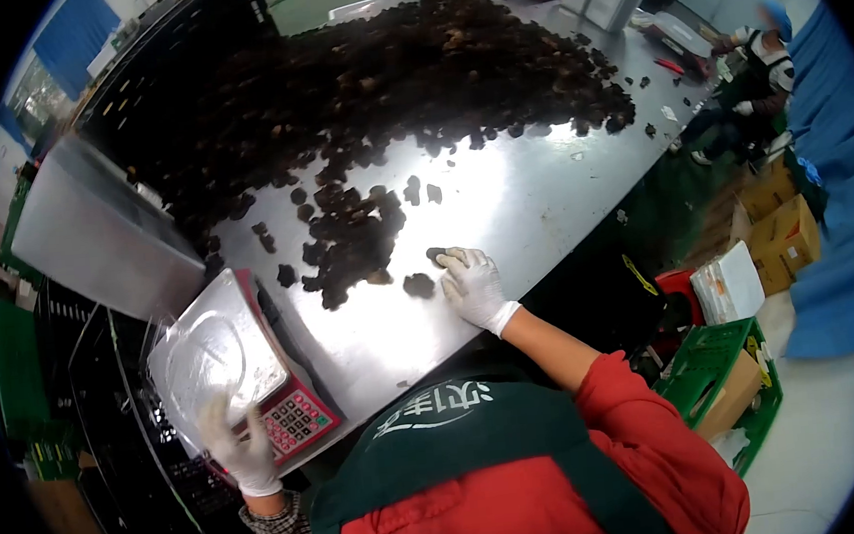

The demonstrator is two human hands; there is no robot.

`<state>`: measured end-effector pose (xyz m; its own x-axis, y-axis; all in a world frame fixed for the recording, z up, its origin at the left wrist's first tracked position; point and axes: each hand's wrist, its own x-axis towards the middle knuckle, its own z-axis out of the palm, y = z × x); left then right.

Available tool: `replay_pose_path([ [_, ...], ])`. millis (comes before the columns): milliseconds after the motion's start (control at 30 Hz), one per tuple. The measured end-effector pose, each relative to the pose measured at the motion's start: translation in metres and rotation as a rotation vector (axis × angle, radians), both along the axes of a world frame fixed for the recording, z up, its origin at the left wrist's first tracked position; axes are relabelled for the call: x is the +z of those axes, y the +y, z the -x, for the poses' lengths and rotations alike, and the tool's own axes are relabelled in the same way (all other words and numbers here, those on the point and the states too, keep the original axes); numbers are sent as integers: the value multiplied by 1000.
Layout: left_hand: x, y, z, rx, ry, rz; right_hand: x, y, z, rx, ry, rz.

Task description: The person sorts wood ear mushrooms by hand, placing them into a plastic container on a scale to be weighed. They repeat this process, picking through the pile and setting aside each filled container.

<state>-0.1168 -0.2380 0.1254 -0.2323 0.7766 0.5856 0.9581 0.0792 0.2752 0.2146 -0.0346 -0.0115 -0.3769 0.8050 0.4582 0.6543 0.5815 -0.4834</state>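
My right hand (474, 288), in a white glove, is low over the metal table with its fingers closed on a small dark brown piece (435, 255). Another dark piece (418, 286) lies flat just left of these fingers. My left hand (238, 444), also gloved and slightly blurred, is at the near-left edge of the red scale (303, 417), beside the keypad. Its fingers are spread, with nothing visible in them. The scale's metal pan (218, 354) carries no pieces. A loose cluster of dark lumpy pieces (354, 233) lies ahead of my right hand.
A large heap of similar dark pieces (382, 80) covers the table's far part. A pale box (98, 228) stands left, behind the scale. Another person (767, 64) is at the far right. A green crate (723, 394) and cardboard boxes (784, 244) sit to the right.
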Motion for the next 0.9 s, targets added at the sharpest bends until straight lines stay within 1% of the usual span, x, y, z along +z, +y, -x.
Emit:
replay_pose_path([
  [67,-12,33,-33,-213,-71,26,-9,15,-3,6,-52,77],
  [133,-33,74,-64,-322,-100,99,-22,18,10,28,-73,121],
  [167,-51,90,-73,-293,-158,148,-14,16,18,34,-62,121],
  [200,-75,103,-72,-288,-212,201,-16,15,28,42,-105,12],
  [233,-93,115,-77,-272,-231,197,-11,12,35,76,-136,52],
  [267,-104,125,-80,-242,-249,200,-2,8,40,124,-162,100],
  [300,-111,133,-83,-196,-323,256,3,7,42,136,-147,108],
  [367,-135,148,-76,-91,-302,246,14,12,36,160,-140,157],
  [433,-151,160,-70,11,-348,276,9,24,17,128,-150,155],
  [467,-157,163,-72,3,-437,287,3,31,7,107,-167,154],
  [500,-163,165,-73,-15,-414,316,-2,37,-1,94,-198,170],
  [567,-162,168,-82,-39,-353,387,-4,45,-10,129,-264,145],
  [633,-170,172,-86,-76,-326,337,-8,47,-15,207,-314,130],
  [700,-163,165,-92,-24,-293,295,-20,53,-19,258,-273,137],
  [733,-157,164,-97,19,-232,339,-29,63,-23,259,-212,166],
  [767,-158,165,-98,-14,-241,271,-33,75,-29,233,-112,91],
  [800,-161,164,-97,-7,-266,243,-38,86,-34,223,-110,107],
  [833,-153,164,-100,8,-295,273,-25,92,-37,89,-89,3],
  [900,-155,166,-99,-34,-379,240,-15,110,-41,-36,-140,67],
])
